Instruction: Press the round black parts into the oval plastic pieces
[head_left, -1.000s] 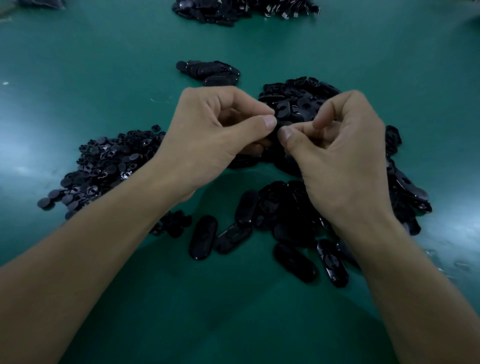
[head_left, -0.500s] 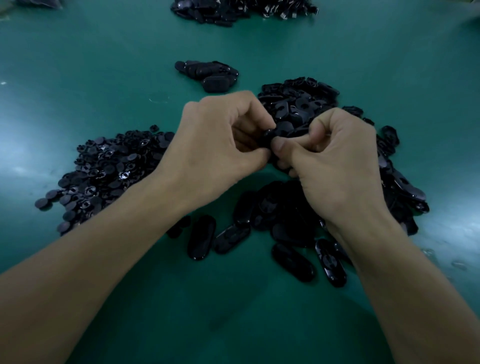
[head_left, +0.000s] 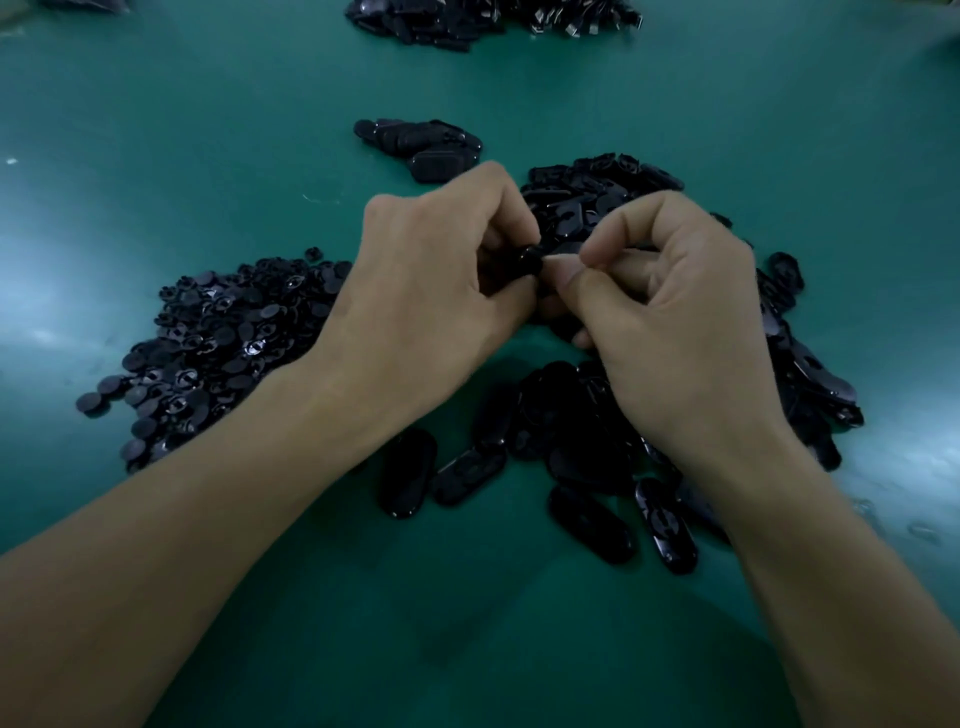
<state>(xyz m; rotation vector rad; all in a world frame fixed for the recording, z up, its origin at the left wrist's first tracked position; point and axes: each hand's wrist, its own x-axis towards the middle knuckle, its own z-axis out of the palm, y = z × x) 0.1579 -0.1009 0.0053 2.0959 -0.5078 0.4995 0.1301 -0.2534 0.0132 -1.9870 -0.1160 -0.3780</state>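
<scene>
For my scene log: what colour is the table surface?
The table surface is plain teal green; head view.

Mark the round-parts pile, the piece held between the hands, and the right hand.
round-parts pile (head_left: 218, 353): head view, middle of the heap.
held piece (head_left: 531, 260): head view, rounded black edge showing between the hands.
right hand (head_left: 675, 332): head view, back of the hand.

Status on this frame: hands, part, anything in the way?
Left hand and right hand both pinch one black piece. Round-part heap left, ovals behind. Nothing blocking.
</scene>
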